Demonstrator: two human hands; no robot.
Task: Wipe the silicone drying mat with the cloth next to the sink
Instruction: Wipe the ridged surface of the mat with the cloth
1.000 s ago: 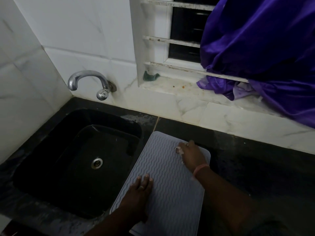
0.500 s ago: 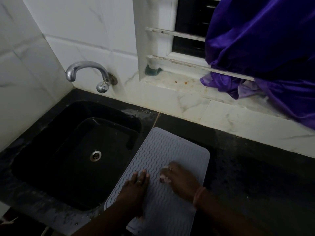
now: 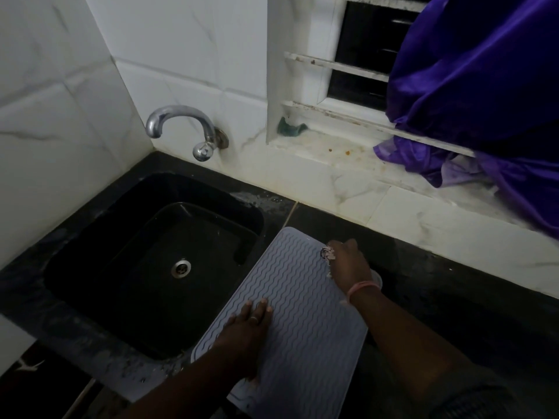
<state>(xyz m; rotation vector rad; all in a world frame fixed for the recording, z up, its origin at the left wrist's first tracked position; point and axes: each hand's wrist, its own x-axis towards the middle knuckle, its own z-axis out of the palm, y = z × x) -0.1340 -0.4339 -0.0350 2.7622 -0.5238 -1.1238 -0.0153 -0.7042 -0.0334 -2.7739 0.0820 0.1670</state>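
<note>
A grey silicone drying mat [image 3: 298,300] with a wavy ribbed surface lies on the dark counter just right of the black sink [image 3: 151,264]. My left hand [image 3: 245,337] rests flat on the mat's near left part, fingers straight. My right hand [image 3: 348,267] sits at the mat's far right corner, fingers curled round a small pale cloth [image 3: 328,255] that shows only as a light patch under the hand. Most of the cloth is hidden by the hand.
A chrome tap [image 3: 184,128] juts from the tiled wall above the sink. A purple curtain [image 3: 478,86] hangs over the window sill at the right, where a small green scrap [image 3: 290,128] lies. The dark counter [image 3: 453,291] extends right of the mat.
My right hand has swept with the cloth from the mat's middle back up to its far right corner. My left hand has stayed pressed on the mat.
</note>
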